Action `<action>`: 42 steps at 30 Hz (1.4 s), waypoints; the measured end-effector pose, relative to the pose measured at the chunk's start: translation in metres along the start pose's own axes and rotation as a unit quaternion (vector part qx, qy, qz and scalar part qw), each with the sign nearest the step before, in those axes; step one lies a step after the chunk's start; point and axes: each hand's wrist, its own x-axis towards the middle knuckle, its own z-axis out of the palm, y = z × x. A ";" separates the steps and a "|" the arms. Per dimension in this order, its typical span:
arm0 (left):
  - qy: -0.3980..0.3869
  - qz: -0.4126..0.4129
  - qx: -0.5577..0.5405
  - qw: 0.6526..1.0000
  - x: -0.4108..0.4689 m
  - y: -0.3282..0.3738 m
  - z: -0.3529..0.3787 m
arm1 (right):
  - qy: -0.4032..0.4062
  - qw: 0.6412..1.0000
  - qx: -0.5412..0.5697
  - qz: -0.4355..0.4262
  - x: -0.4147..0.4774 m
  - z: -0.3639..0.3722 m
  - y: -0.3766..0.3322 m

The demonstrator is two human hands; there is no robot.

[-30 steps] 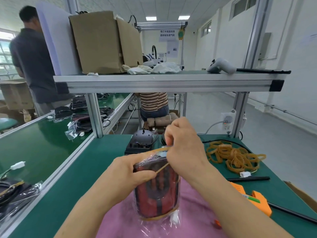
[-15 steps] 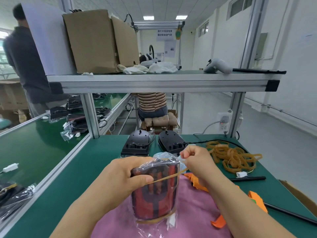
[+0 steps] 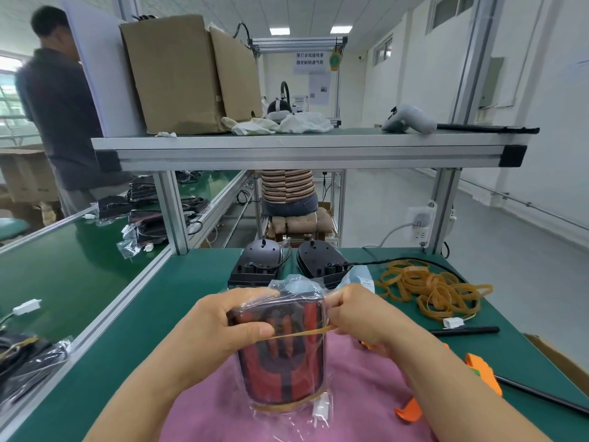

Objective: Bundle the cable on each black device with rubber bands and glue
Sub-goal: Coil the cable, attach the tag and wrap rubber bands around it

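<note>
My left hand [image 3: 220, 330] grips the bagged red-black device [image 3: 283, 365] upright; right hand [image 3: 360, 317] pinches a band [image 3: 302, 332] stretched across it; rail [image 3: 105, 317] well left

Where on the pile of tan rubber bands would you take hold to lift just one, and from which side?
Pinch one loop sticking out at the near edge of the pile of tan rubber bands, coming down from above. There loops lie flat and fairly separate; in the middle they overlap and would probably drag others along.
</note>
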 end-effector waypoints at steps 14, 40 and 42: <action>0.153 -0.110 -0.207 0.960 -0.021 -0.059 0.047 | 0.048 0.984 0.171 0.023 -0.007 -0.001 0.027; 0.125 0.080 -0.097 0.984 0.005 -0.012 0.031 | 0.047 0.905 0.402 -0.132 0.019 0.037 0.003; 0.133 0.092 -0.014 0.987 0.001 -0.019 0.036 | 0.063 0.913 0.379 -0.140 0.022 0.046 0.011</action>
